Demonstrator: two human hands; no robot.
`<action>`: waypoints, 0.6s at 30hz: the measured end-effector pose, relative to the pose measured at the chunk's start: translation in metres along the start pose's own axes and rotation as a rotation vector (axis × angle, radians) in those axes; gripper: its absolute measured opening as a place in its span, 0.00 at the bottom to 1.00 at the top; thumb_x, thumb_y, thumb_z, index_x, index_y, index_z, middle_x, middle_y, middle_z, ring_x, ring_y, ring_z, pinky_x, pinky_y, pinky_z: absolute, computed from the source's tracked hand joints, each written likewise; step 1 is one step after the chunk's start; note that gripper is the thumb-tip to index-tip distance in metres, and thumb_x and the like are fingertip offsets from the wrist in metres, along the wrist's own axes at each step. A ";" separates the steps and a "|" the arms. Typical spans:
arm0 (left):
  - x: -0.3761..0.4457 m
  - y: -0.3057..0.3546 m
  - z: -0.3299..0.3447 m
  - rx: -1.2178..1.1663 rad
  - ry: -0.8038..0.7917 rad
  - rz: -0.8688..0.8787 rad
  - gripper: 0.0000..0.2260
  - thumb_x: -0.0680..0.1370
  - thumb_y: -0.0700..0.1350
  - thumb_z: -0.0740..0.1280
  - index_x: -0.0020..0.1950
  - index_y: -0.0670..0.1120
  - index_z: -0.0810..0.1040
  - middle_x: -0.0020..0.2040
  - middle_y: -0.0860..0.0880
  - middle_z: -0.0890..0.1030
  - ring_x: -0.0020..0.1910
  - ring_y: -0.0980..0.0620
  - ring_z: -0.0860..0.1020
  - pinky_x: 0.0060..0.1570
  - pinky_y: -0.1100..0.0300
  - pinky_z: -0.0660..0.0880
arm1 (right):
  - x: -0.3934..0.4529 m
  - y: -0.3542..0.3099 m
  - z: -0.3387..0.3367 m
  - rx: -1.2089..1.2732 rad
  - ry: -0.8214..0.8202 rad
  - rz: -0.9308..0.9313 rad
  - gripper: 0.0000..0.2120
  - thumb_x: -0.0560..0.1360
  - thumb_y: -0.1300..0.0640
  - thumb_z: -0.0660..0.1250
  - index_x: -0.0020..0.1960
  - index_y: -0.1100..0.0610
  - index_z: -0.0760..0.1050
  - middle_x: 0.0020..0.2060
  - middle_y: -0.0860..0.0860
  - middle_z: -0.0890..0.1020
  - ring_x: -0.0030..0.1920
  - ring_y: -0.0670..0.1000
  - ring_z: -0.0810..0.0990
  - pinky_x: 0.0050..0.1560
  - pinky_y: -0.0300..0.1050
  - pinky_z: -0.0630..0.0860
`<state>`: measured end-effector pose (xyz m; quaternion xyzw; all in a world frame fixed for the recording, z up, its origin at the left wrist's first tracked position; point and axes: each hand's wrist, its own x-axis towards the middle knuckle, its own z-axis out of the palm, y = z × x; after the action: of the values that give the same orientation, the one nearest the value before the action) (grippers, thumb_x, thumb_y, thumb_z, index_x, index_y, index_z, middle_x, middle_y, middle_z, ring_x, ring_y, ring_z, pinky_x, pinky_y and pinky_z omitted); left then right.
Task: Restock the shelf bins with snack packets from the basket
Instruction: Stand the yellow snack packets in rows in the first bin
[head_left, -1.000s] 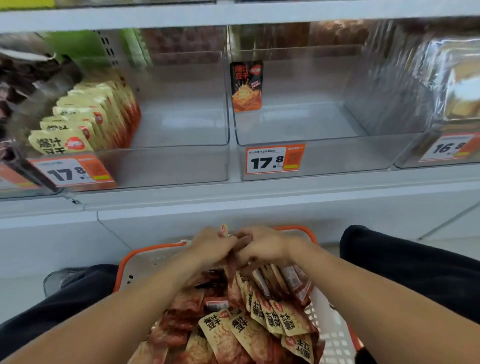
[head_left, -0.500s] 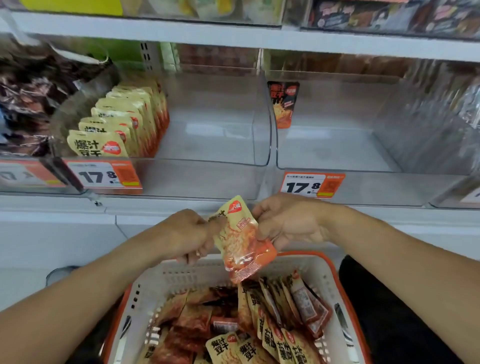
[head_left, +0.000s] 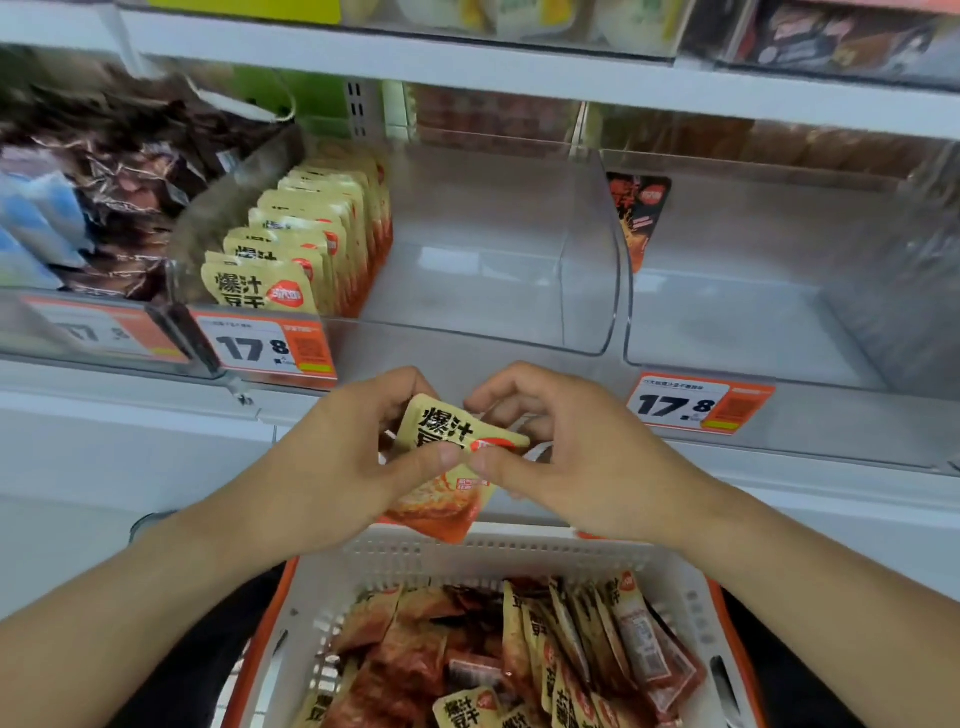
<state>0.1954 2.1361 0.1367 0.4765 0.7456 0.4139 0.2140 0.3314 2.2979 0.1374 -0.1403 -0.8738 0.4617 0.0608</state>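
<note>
Clear plastic shelf bins run across the white shelf. At the far left, a bin of dark crinkled wrappers (head_left: 119, 171) sits behind a blurred orange price tag (head_left: 104, 332). Next to it, the clear plastic bin (head_left: 519, 270) holds one upright row of yellow-and-orange snack packets (head_left: 301, 244) packed against its left wall, with an orange "17.8" price label (head_left: 267, 345) on its front lip; the rest of that bin's floor is bare. Further right, a second clear bin (head_left: 753, 312) has a single dark orange packet (head_left: 638, 213) standing against its left wall and another "17.8" label (head_left: 698, 402) below it.

In front of the shelf edge, both hands meet on one yellow-and-orange snack packet (head_left: 447, 467), held in the air just above the far rim of the basket. The left hand (head_left: 337, 462) curls round the packet's left side, thumb pressed on its face. The right hand (head_left: 576, 457) pinches the right side, thumb on the front and fingers bent behind, its thumb tip touching the left thumb.

Below, the white perforated basket with an orange rim (head_left: 467, 556) carries a heap of similar packets (head_left: 524, 660), some standing on edge, some lying flat.
</note>
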 end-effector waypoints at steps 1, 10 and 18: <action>-0.004 -0.001 -0.004 0.003 0.024 0.011 0.06 0.75 0.50 0.72 0.43 0.50 0.76 0.39 0.50 0.83 0.40 0.52 0.81 0.42 0.61 0.76 | 0.001 -0.003 0.004 -0.053 -0.008 -0.050 0.14 0.76 0.51 0.73 0.59 0.45 0.74 0.46 0.43 0.82 0.45 0.46 0.83 0.43 0.45 0.79; -0.026 -0.010 -0.044 0.031 0.377 0.062 0.05 0.76 0.52 0.72 0.43 0.53 0.79 0.41 0.55 0.82 0.45 0.57 0.80 0.44 0.68 0.74 | 0.033 -0.039 0.035 -0.220 0.230 -0.394 0.03 0.77 0.54 0.69 0.51 0.50 0.79 0.43 0.41 0.82 0.43 0.44 0.80 0.42 0.45 0.78; -0.018 -0.048 -0.095 0.182 0.826 -0.030 0.12 0.77 0.47 0.70 0.59 0.51 0.74 0.52 0.53 0.79 0.48 0.60 0.75 0.47 0.77 0.68 | 0.088 -0.087 0.039 -0.030 0.690 -0.615 0.06 0.79 0.59 0.68 0.54 0.59 0.79 0.46 0.51 0.84 0.45 0.49 0.83 0.40 0.48 0.80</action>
<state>0.1104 2.0714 0.1495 0.2768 0.8091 0.4993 -0.1396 0.2217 2.2479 0.1848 -0.0211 -0.8100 0.3359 0.4803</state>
